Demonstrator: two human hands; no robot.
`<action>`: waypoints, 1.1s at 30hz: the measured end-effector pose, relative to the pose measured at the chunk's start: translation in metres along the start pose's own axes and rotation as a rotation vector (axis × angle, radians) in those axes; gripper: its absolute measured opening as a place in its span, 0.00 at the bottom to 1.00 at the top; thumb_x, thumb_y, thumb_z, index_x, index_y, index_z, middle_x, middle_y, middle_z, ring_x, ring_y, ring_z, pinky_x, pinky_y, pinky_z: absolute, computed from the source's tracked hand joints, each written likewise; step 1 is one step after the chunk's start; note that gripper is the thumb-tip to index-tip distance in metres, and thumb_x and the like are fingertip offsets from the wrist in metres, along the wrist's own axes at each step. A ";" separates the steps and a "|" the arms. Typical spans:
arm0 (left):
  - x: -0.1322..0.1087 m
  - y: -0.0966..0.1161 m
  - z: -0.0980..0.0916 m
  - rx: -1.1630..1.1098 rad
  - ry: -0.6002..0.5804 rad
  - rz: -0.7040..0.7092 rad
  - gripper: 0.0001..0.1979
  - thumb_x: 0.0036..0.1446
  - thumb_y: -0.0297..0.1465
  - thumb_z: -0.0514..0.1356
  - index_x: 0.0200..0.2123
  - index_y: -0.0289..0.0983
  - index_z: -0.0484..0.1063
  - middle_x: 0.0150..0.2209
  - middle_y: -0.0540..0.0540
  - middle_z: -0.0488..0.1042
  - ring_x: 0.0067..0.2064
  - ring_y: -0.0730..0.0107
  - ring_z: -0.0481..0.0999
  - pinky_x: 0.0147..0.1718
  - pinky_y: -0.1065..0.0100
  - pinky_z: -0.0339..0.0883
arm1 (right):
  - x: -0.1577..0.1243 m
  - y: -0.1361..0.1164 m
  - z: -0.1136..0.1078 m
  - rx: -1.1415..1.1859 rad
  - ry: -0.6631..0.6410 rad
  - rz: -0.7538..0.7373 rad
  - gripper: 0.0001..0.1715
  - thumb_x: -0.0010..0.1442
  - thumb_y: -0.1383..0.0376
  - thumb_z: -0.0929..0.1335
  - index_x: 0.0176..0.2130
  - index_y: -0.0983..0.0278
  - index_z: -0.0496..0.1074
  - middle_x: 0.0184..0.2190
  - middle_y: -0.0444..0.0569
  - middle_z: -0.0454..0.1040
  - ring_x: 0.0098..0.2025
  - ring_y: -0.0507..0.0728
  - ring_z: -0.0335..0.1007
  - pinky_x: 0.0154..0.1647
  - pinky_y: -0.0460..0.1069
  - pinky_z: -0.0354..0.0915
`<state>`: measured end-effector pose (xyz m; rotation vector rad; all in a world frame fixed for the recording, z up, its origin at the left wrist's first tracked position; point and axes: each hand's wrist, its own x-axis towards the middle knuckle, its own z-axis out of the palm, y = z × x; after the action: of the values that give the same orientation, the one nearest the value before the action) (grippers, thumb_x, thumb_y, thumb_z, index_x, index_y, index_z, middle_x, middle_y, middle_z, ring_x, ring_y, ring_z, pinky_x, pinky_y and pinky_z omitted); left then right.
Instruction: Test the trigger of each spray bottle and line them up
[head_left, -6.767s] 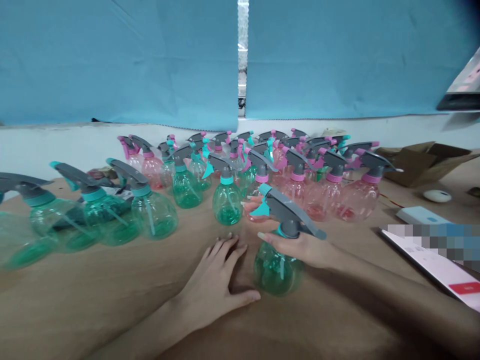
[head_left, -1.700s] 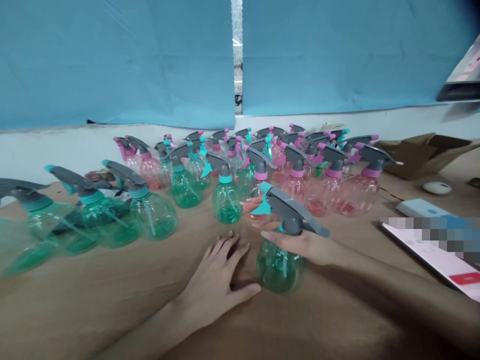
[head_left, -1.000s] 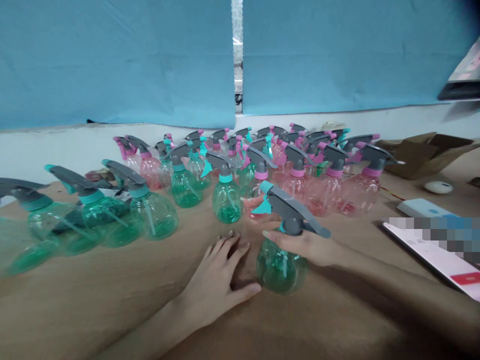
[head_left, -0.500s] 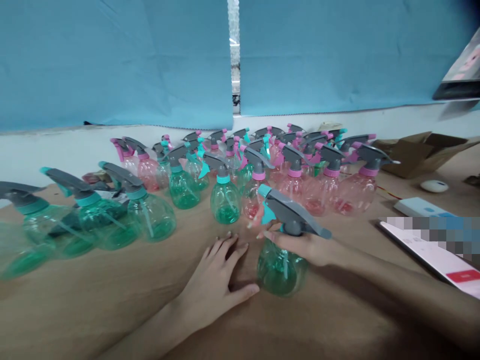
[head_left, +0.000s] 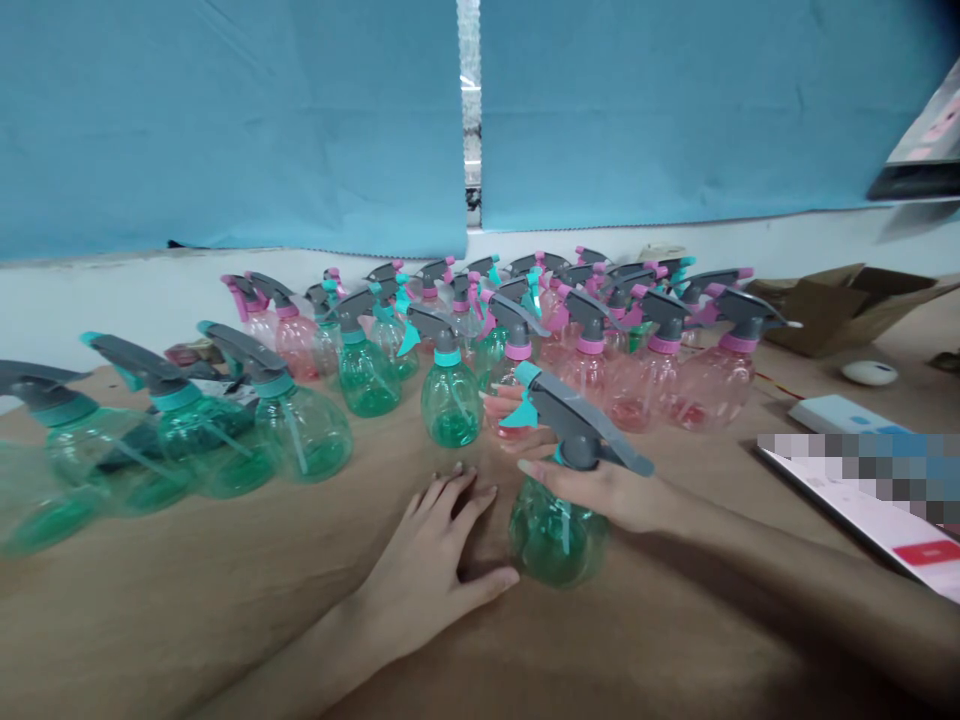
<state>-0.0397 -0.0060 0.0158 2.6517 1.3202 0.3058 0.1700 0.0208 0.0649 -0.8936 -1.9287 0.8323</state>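
A green spray bottle (head_left: 561, 540) with a grey head and turquoise trigger stands in front of me, right of the middle. My right hand (head_left: 611, 490) is around its neck, thumb on the near side. The other fingers reach past the far side and are partly hidden and blurred. My left hand (head_left: 431, 560) lies flat on the table, fingers spread and holding nothing, with the thumb tip close to the bottle's base. Beyond the hands stands another green spray bottle (head_left: 451, 405), beside a pink spray bottle (head_left: 589, 372).
Several pink and green spray bottles crowd the back of the wooden table (head_left: 247, 580). A row of green bottles (head_left: 304, 435) runs along the left. At right are a phone (head_left: 832, 500), a white box (head_left: 840, 412), a white mouse (head_left: 868, 372) and an open cardboard box (head_left: 825, 310).
My right hand and the green spray bottle have shifted slightly left. The right fingers stretch farther out beyond the neck. My left hand has stayed where it was.
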 end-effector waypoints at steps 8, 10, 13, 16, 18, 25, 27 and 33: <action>0.000 -0.001 0.000 0.011 0.005 0.009 0.33 0.55 0.52 0.52 0.59 0.40 0.55 0.60 0.40 0.54 0.59 0.50 0.52 0.53 0.49 0.49 | 0.000 0.004 0.002 -0.001 0.018 0.082 0.08 0.53 0.59 0.66 0.32 0.57 0.73 0.33 0.45 0.75 0.34 0.57 0.73 0.33 0.52 0.71; 0.000 -0.001 0.001 0.015 -0.001 0.008 0.34 0.55 0.52 0.52 0.59 0.40 0.54 0.60 0.40 0.54 0.59 0.50 0.52 0.54 0.49 0.49 | -0.001 0.004 0.002 -0.004 0.015 0.080 0.09 0.54 0.58 0.65 0.33 0.57 0.73 0.34 0.45 0.76 0.35 0.57 0.73 0.34 0.52 0.72; 0.000 0.000 0.000 0.017 -0.002 0.011 0.34 0.55 0.52 0.51 0.59 0.39 0.54 0.60 0.41 0.54 0.59 0.51 0.52 0.54 0.50 0.48 | 0.000 0.000 0.002 0.007 0.009 0.077 0.08 0.54 0.60 0.65 0.33 0.57 0.73 0.35 0.45 0.76 0.36 0.57 0.73 0.36 0.52 0.72; 0.000 0.001 0.000 0.009 0.005 0.014 0.33 0.55 0.51 0.52 0.59 0.39 0.54 0.60 0.41 0.54 0.59 0.51 0.52 0.54 0.49 0.48 | 0.000 -0.003 0.002 0.040 0.016 0.066 0.07 0.54 0.63 0.65 0.33 0.56 0.72 0.35 0.44 0.77 0.38 0.58 0.73 0.38 0.53 0.72; 0.000 0.001 0.000 0.002 0.009 0.014 0.33 0.55 0.51 0.52 0.59 0.40 0.55 0.60 0.40 0.54 0.59 0.50 0.52 0.54 0.49 0.49 | 0.000 -0.004 0.003 0.062 0.016 0.064 0.07 0.53 0.63 0.65 0.34 0.56 0.72 0.35 0.44 0.77 0.37 0.58 0.73 0.37 0.53 0.72; -0.001 0.000 0.001 0.009 0.009 0.001 0.33 0.55 0.51 0.53 0.59 0.39 0.55 0.60 0.40 0.54 0.59 0.50 0.52 0.54 0.49 0.49 | -0.001 0.000 0.004 0.114 0.002 0.083 0.11 0.54 0.63 0.66 0.40 0.55 0.69 0.38 0.45 0.76 0.42 0.59 0.72 0.43 0.54 0.70; -0.001 0.000 0.001 0.012 0.001 -0.002 0.34 0.55 0.51 0.53 0.59 0.39 0.55 0.60 0.39 0.54 0.60 0.50 0.52 0.54 0.49 0.49 | -0.001 0.000 0.004 0.119 -0.003 0.086 0.17 0.55 0.62 0.65 0.46 0.55 0.65 0.40 0.45 0.75 0.42 0.59 0.72 0.43 0.54 0.70; 0.000 0.001 -0.001 0.001 -0.006 -0.001 0.34 0.55 0.52 0.52 0.59 0.39 0.54 0.60 0.40 0.53 0.60 0.51 0.51 0.54 0.49 0.48 | 0.000 -0.001 0.004 0.134 0.002 0.044 0.28 0.55 0.64 0.66 0.54 0.53 0.57 0.45 0.46 0.72 0.42 0.57 0.72 0.42 0.53 0.70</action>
<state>-0.0396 -0.0067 0.0165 2.6502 1.3205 0.2976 0.1660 0.0198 0.0637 -0.8587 -1.8338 0.9735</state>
